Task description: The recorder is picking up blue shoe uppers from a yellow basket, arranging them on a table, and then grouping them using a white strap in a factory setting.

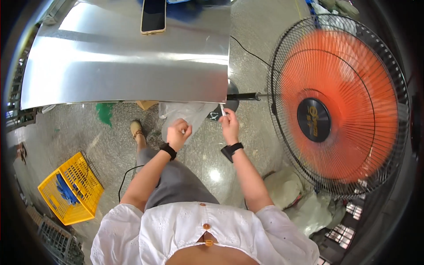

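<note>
My left hand (178, 133) is closed, its fingers curled in over a clear plastic bag (194, 115) that hangs below the table's near edge. What those fingers pinch, if anything, is hidden. To its right, my right hand (230, 126) holds a thin white strip (222, 109) between thumb and fingers, just below the near right corner of the shiny metal-topped table (128, 75). Both wrists carry black bands.
A phone (153, 17) lies at the table's far side. Close on the right stands a large orange fan (349, 106) in a black wire cage. On the floor are a yellow basket (90, 187) with blue stuff inside, left, and pale sacks (311, 212), lower right.
</note>
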The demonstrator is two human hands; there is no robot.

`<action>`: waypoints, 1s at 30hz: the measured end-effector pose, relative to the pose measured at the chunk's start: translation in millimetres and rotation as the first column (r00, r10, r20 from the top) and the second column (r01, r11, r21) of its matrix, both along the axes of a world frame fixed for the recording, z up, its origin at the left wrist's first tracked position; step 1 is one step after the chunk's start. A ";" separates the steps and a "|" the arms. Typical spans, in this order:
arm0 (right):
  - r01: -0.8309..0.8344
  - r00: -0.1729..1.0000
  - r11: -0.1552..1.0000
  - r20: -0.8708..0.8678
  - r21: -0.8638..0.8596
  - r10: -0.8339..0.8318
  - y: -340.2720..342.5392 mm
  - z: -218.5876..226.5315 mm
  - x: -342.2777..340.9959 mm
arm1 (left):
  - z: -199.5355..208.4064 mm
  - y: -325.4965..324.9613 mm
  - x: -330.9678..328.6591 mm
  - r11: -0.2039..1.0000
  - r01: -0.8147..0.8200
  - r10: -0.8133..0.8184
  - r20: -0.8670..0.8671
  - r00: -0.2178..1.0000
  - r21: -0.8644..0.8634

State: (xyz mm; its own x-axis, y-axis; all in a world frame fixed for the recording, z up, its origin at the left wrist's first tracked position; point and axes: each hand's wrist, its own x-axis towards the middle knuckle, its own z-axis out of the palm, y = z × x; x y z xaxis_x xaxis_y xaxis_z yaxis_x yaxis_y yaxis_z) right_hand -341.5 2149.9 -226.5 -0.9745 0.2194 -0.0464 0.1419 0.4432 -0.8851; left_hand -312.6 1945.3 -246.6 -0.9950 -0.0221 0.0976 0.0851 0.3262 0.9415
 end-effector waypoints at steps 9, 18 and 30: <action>0.138 0.933 0.944 0.360 -0.301 -0.022 -29.8 -34.5 24.3 | -14.5 -11.9 43.8 0.945 0.247 -0.121 0.473 0.873 -0.213; 0.037 0.966 0.953 0.254 -0.302 0.043 -42.0 -5.2 20.0 | 56.9 35.3 57.5 0.728 0.463 -0.501 0.069 0.863 -0.506; 0.231 0.883 0.778 0.461 -0.584 0.084 -35.8 14.4 23.8 | -10.0 38.0 -50.0 0.660 -0.099 -0.619 0.614 0.490 0.745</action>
